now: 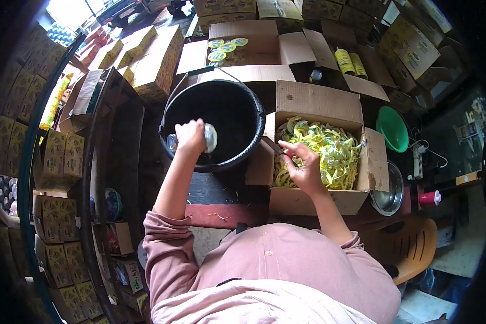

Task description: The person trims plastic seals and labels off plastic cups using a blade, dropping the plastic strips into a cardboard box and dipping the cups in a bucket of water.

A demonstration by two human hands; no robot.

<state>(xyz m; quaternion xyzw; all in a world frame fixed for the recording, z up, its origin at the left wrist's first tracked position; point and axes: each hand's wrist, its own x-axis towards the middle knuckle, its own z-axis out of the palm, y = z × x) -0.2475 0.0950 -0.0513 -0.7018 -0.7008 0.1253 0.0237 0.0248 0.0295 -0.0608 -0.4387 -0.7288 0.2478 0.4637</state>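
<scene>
My left hand point(191, 135) is over the black bucket point(258, 127), closed around a clear bottle point(211, 138) held on its side. Both ends of the bottle show past my fingers. In my right hand point(306, 167) I grip a knife point(271, 144), its dark blade pointing left toward the bucket's rim. That hand is above the near left part of an open cardboard box point(318, 100). The box is heaped with crumpled yellow-green label strips point(329, 151). The bucket's wire handle stands up at the back.
Behind the bucket, an open carton point(243, 29) holds several round yellow-labelled items point(224, 49). Two yellow bottles point(344, 61) lie in another carton. At the right are a green basin point(392, 128), a clear bowl point(389, 191) and a chair point(410, 243). Stacked cartons point(59, 210) line the left.
</scene>
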